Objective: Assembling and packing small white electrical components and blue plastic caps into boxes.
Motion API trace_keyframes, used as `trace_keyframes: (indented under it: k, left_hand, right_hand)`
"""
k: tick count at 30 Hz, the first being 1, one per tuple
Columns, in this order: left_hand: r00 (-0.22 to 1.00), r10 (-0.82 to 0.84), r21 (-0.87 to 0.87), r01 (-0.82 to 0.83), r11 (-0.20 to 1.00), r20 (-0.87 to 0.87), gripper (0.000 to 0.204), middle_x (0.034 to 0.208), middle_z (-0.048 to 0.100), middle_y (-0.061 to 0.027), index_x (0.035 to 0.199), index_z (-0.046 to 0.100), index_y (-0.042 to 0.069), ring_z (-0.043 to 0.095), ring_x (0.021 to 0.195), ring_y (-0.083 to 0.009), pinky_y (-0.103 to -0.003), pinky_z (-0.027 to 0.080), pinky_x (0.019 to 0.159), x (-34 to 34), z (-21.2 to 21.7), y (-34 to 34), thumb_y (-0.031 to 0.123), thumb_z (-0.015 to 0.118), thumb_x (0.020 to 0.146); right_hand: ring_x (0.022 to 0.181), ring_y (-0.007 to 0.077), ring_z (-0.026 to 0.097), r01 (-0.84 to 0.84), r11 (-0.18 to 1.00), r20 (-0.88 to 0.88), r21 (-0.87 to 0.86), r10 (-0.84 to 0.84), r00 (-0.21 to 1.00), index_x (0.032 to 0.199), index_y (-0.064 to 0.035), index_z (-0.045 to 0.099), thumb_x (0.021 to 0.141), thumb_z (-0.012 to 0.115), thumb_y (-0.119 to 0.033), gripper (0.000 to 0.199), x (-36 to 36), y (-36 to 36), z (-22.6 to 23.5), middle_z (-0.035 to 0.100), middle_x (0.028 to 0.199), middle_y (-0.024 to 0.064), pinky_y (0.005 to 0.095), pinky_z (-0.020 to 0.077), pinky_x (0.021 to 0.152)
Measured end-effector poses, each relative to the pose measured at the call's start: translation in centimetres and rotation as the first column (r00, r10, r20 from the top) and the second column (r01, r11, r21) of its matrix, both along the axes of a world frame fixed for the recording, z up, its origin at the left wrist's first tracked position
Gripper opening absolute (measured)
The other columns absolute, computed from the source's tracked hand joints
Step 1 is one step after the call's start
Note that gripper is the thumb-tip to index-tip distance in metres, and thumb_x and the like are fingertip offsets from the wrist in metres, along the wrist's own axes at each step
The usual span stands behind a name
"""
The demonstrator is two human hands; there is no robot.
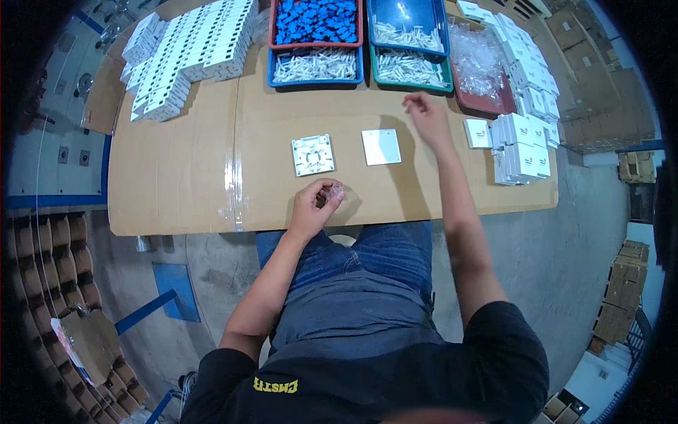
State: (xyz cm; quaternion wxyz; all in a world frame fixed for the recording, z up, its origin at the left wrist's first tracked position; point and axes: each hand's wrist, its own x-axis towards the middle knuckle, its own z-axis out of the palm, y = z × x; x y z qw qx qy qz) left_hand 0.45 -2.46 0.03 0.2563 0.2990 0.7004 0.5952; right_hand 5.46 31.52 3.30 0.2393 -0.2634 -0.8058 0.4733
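Curling L hand (316,205) fingers grip small clear-pinkish part (334,192); R hand (426,115) fingers pinched, contents unclear.

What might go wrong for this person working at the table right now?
The left hand cups small clear pieces right at the table's near edge; one could slip to the floor. The right hand reaches toward the trays beside a heap of clear bags in the red tray, so a sleeve or wrist might drag some out. The white box stacks stand close to that forearm and could topple.
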Motion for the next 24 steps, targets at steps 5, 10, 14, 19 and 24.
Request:
trace_keyframes:
  k: [5, 10, 14, 19, 24]
  left_hand:
    - [0.999, 0.005, 0.006, -0.006, 1.0, 0.032, 0.022, 0.081, 0.064, 0.0027, 0.107, 0.071, 0.003, 0.055, 0.071, -0.0048, -0.021, 0.046, 0.063, -0.3, -0.6, -0.2, 0.016, 0.076, 0.09]
    - [0.995, 0.026, 0.03, -0.029, 0.999, 0.1, 0.022, 0.084, 0.066, 0.0015, 0.107, 0.071, 0.002, 0.057, 0.075, -0.0058, -0.022, 0.048, 0.069, -0.4, -0.6, 0.1, 0.013, 0.075, 0.089]
    - [0.995, 0.024, 0.025, -0.026, 0.999, 0.093, 0.024, 0.088, 0.068, 0.0004, 0.108, 0.071, 0.001, 0.059, 0.078, -0.0067, -0.023, 0.049, 0.072, -0.6, -0.1, -0.2, 0.012, 0.076, 0.088]
    - [1.0, -0.013, -0.046, 0.013, 0.999, 0.008, 0.024, 0.087, 0.068, 0.0, 0.107, 0.071, 0.001, 0.06, 0.078, -0.0068, -0.023, 0.049, 0.072, -0.7, 1.3, 0.0, 0.01, 0.077, 0.085]
    - [1.0, 0.004, -0.02, -0.004, 1.0, 0.006, 0.026, 0.086, 0.067, -0.0005, 0.107, 0.071, 0.002, 0.059, 0.077, -0.0073, -0.023, 0.049, 0.07, -0.6, 0.9, -0.1, 0.011, 0.079, 0.084]
  right_hand:
    - [0.089, 0.0319, 0.072, 0.082, 0.909, 0.087, 0.409, -0.129, 0.988, 0.1, -0.0023, 0.071, 0.089, 0.065, -0.009, 0.014, -4.8, 7.8, 1.8, 0.073, 0.094, 0.0186, 0.0372, 0.0552, 0.079]
    - [0.09, 0.0352, 0.071, -0.041, 0.856, 0.192, 0.516, -0.068, 0.979, 0.101, -0.0043, 0.073, 0.087, 0.065, -0.009, 0.017, -8.2, 12.6, 2.2, 0.073, 0.096, 0.0202, 0.0409, 0.0554, 0.081]
    - [0.091, 0.0368, 0.071, -0.131, 0.825, 0.295, 0.549, -0.044, 0.954, 0.103, -0.0045, 0.072, 0.088, 0.064, -0.01, 0.018, -10.4, 12.7, 2.9, 0.073, 0.095, 0.021, 0.0422, 0.0555, 0.081]
    - [0.092, 0.0391, 0.07, 0.058, 0.792, 0.034, 0.608, -0.099, 0.994, 0.099, -0.0039, 0.073, 0.088, 0.063, -0.011, 0.016, -11.3, 13.9, 4.1, 0.072, 0.096, 0.0216, 0.044, 0.0554, 0.082]
    - [0.092, 0.0385, 0.07, -0.329, 0.799, 0.433, 0.503, 0.097, 0.896, 0.102, -0.0074, 0.074, 0.084, 0.064, -0.01, 0.02, -12.2, 14.9, 4.1, 0.073, 0.096, 0.0199, 0.0431, 0.0563, 0.081]
